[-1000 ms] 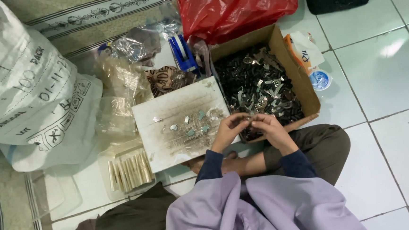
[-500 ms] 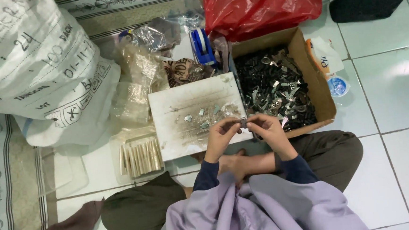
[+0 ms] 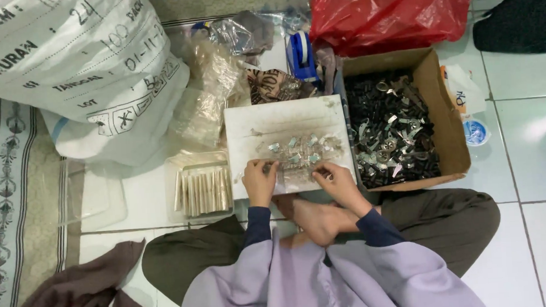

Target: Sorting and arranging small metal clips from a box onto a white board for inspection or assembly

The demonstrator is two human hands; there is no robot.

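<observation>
I sit cross-legged on the floor with a white board (image 3: 264, 119) in front of me. Several small metal pieces (image 3: 298, 147) lie scattered on its near half. My left hand (image 3: 259, 182) rests at the board's near edge, its fingertips pinched on one small metal piece. My right hand (image 3: 337, 182) is beside it, fingertips touching the pieces near the board's lower right. A brown cardboard box (image 3: 443, 119) full of dark and shiny metal parts (image 3: 388, 130) stands to the right of the board.
A large white printed sack (image 3: 72, 71) lies at the left, a red plastic bag (image 3: 390, 7) at the back. A clear tray of pale sticks (image 3: 202, 190) sits left of the board, crumpled clear bags (image 3: 209, 88) behind it. A brown cloth (image 3: 73, 298) lies near left.
Both hands have moved from the box's near left corner leftward onto the board's near edge. The camera view has shifted, so everything sits further right.
</observation>
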